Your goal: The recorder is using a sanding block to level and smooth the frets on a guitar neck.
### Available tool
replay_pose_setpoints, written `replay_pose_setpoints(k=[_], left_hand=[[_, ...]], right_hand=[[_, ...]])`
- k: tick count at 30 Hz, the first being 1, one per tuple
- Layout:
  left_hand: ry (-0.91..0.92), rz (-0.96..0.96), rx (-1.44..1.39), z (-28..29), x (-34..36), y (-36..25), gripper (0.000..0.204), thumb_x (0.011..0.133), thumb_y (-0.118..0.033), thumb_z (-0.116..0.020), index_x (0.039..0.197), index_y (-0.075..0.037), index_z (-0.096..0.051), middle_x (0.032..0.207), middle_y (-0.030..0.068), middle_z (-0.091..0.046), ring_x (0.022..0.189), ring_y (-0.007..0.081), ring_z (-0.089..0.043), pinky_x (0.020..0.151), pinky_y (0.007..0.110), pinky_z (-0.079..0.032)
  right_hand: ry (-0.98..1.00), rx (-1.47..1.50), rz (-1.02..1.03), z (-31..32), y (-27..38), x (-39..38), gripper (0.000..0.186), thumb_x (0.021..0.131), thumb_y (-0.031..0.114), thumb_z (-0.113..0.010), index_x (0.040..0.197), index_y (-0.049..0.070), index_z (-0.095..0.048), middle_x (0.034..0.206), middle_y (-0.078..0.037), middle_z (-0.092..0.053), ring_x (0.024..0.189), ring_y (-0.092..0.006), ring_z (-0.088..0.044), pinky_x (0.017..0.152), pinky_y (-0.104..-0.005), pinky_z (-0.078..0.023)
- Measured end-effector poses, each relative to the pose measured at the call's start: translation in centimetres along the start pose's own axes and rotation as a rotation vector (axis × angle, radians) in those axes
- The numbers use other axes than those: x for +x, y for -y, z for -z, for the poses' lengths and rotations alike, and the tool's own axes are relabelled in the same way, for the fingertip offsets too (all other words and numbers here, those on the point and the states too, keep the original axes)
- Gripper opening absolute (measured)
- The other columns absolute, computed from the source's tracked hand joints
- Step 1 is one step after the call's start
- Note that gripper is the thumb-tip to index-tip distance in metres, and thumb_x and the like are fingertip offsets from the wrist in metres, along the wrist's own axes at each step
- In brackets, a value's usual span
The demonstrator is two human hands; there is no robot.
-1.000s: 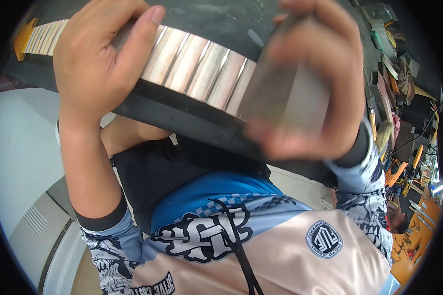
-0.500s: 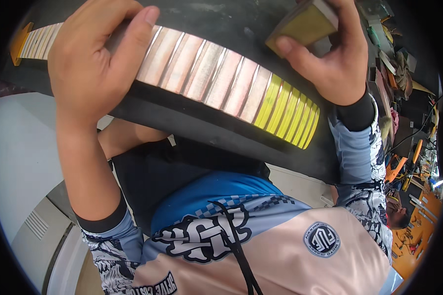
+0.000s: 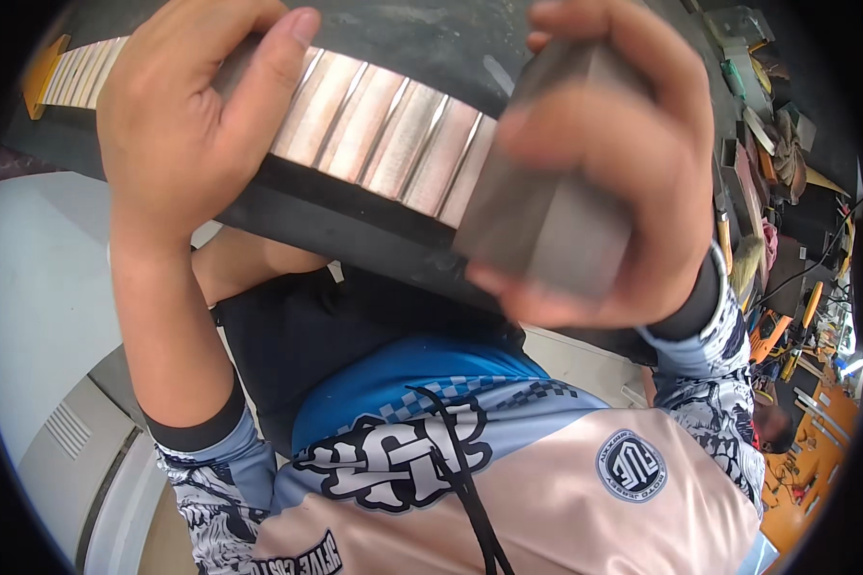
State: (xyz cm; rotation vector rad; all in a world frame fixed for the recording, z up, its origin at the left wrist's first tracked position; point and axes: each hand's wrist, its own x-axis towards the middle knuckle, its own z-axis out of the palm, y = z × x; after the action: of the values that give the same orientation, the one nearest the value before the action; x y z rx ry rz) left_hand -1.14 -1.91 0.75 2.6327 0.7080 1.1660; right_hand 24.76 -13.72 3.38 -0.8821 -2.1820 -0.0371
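Observation:
A guitar neck (image 3: 384,125) stretches across the bench, its fingerboard covered in pale tape strips between bare metal frets. My left hand (image 3: 177,125) is closed over the neck toward its far left part, thumb lying along the strips and the fingertips partly hidden. In my right hand (image 3: 642,182) is a grey-brown sanding block (image 3: 551,216), blurred by motion. It is over the right end of the fingerboard and hides the yellow-taped frets. Whether the block touches the frets I cannot tell.
An orange-yellow piece (image 3: 46,77) stands at the neck's left end. Beneath the neck is a dark bench (image 3: 422,48). Tools and scraps (image 3: 786,144) crowd the right side, beside an orange board (image 3: 810,460) with small items. Another person (image 3: 775,426) is partly visible at right.
My right hand has come down toward me with the sanding block, turning it over the yellow-taped end, which is now covered. My left hand has stayed nearly in place.

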Motion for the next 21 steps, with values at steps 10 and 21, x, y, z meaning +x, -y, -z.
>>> replay_pose_setpoints(k=[10, 21], left_hand=[[0.0, -0.013, 0.002, -0.3, 0.1, 0.0, 0.008, 0.094, -0.003, -0.068, 0.092, 0.005, -0.065, 0.089, 0.0111, -0.068, 0.082, 0.0229, -0.063, 0.076, 0.031, -0.049], [0.006, -0.027, -0.015, -0.2, 0.0, 0.3, 0.009, 0.096, -0.004, -0.066, 0.093, 0.005, -0.065, 0.09, 0.012, -0.068, 0.083, 0.0238, -0.063, 0.077, 0.031, -0.05]], right_hand=[[0.101, -0.161, -0.283, 2.8, -2.9, -0.1, 0.064, 0.07, 0.024, -0.088, 0.123, 0.003, -0.059, 0.123, -0.013, -0.054, 0.112, -0.0273, -0.055, 0.098, -0.0367, -0.045], [-0.07, 0.234, -0.44, 2.8, -3.0, -0.4, 0.076, 0.075, 0.04, -0.09, 0.128, 0.0, -0.053, 0.123, -0.011, -0.049, 0.108, -0.0213, -0.054, 0.098, -0.0344, -0.042]])
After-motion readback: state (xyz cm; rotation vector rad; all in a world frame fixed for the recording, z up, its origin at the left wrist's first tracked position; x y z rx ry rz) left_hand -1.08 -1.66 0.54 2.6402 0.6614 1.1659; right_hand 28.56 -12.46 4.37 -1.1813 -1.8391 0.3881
